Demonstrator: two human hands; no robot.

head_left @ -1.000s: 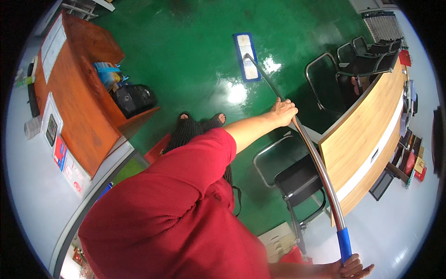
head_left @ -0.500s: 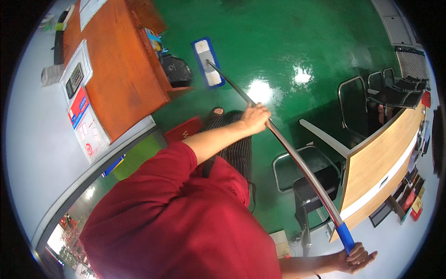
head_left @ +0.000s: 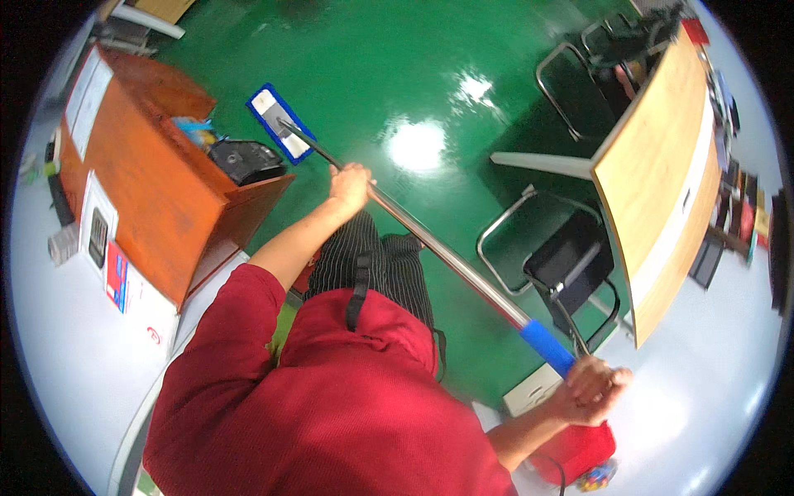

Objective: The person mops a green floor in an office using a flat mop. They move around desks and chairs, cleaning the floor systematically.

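A flat mop runs diagonally across the view. Its blue-edged white mop head point(head_left: 281, 124) lies flat on the green floor at the far left, beside the brown desk. My left hand point(head_left: 351, 187) is wrapped round the upper-middle part of the steel mop pole point(head_left: 447, 255). At the near right, my right hand point(head_left: 589, 392) closes on the end of the blue grip point(head_left: 547, 347); it is slightly blurred.
A brown desk point(head_left: 157, 182) stands left, with a calculator point(head_left: 98, 236) on papers and a black bag point(head_left: 244, 160) beside it. Right are a light wooden table point(head_left: 641, 190), a black chair point(head_left: 571, 264) and more chairs. A red object point(head_left: 579, 453) sits near my right hand.
The mop head has shifted left along the floor, and both hands have moved left with the pole. The whole view has turned, with the desk and table shifted left.
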